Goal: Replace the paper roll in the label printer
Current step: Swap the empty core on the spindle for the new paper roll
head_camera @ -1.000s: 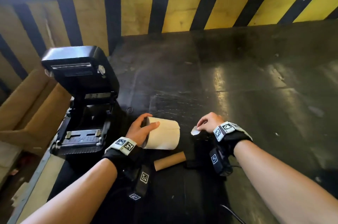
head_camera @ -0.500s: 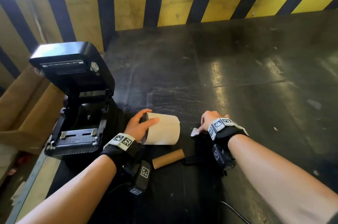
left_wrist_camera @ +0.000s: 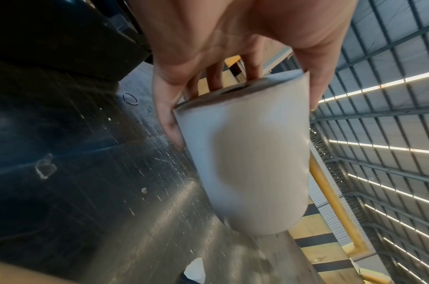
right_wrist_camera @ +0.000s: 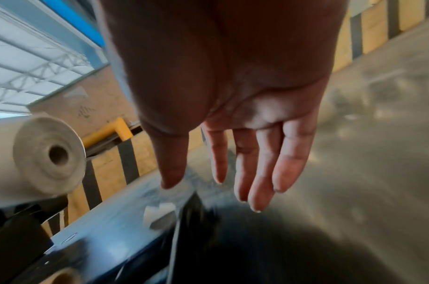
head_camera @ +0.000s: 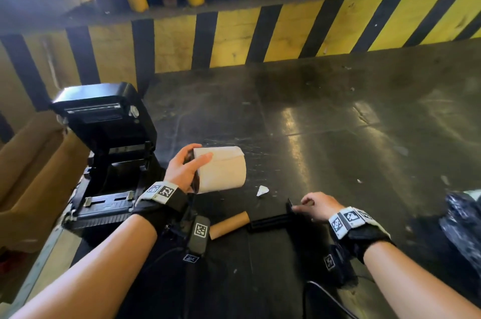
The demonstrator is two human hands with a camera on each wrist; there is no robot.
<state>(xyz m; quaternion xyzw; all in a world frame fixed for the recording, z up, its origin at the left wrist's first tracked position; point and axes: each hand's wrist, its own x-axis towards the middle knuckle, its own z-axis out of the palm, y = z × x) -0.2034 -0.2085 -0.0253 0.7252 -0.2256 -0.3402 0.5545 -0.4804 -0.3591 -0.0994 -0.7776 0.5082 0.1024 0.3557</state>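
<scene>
My left hand (head_camera: 197, 161) grips one end of a full white paper roll (head_camera: 223, 169) and holds it above the dark floor, just right of the black label printer (head_camera: 109, 152), whose lid stands open. In the left wrist view the fingers (left_wrist_camera: 169, 123) and thumb clamp the roll (left_wrist_camera: 247, 157) at its end. My right hand (head_camera: 304, 204) hovers with straight fingers (right_wrist_camera: 264, 180) over the upright flange of a black spindle (head_camera: 270, 221) lying on the floor; whether it touches is unclear. An empty cardboard core (head_camera: 229, 225) lies beside the spindle.
A torn white paper scrap (head_camera: 262, 190) lies on the floor between the hands. An open cardboard box (head_camera: 31, 162) stands left of the printer. A yellow-and-black striped barrier (head_camera: 260, 32) runs along the back. A dark crumpled bag (head_camera: 460, 219) sits at the right edge.
My right hand let go of the white scrap, which now lies on the floor, and moved nearer to me over the black spindle. My left hand raised the roll slightly.
</scene>
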